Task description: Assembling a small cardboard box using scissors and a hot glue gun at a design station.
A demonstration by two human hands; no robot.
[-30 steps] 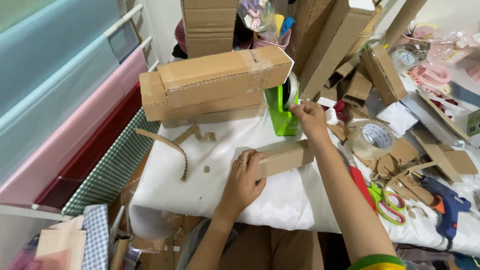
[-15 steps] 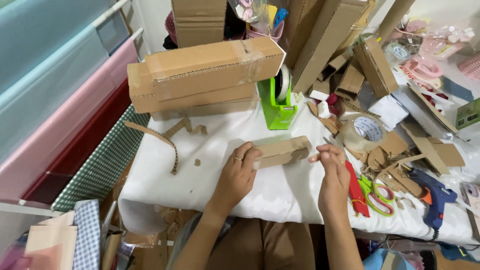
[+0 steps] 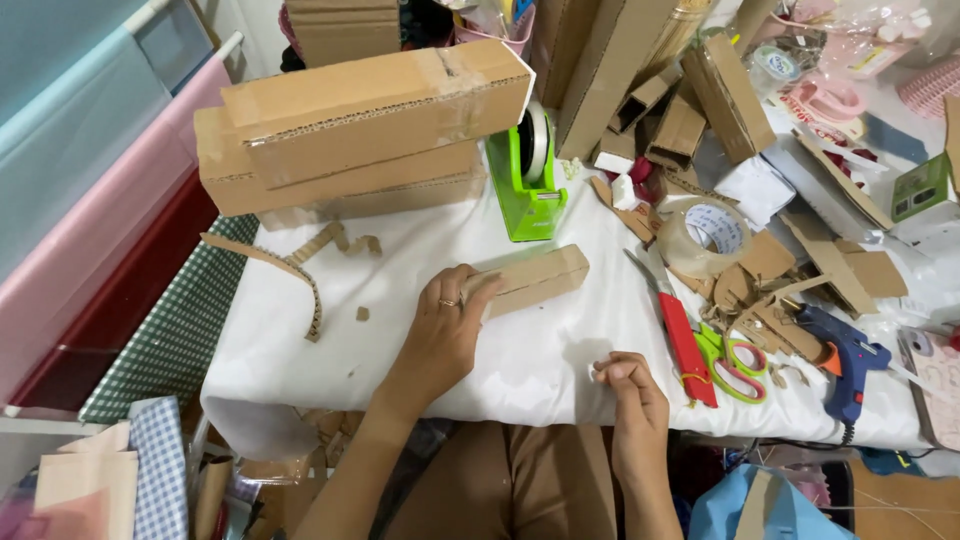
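Right hand [image 3: 632, 385] sits nearest, at the table's front edge, fingertips pressed together in a loose pinch; whether they hold anything, cannot tell. Bare white tablecloth [image 3: 520, 360] lies between it and the small cardboard box [image 3: 532, 279], the widest open patch on the table.

Left hand [image 3: 447, 325] rests flat on the left end of the small cardboard box, fingers spread over its top, pressing rather than gripping. Box is a long, narrow rectangular block of brown corrugated board, matte. Its long axis runs left-right, right end tilted slightly away from the person.

Left of the box: a curved cardboard strip [image 3: 290, 277] and small scraps, near the table's left edge. Right of the box: red utility knife [image 3: 682, 338], green scissors [image 3: 733, 357], blue glue gun [image 3: 843, 356], close together, crowding that side. A clear tape roll [image 3: 706, 233] lies right of and just beyond the box.

Just behind the box stands a green tape dispenser [image 3: 527, 188], glossy plastic. Behind and left of the box, a large stacked cardboard block [image 3: 360, 128], long, rough-edged, taped. Farther right, loose cardboard pieces pile up to the far edge.
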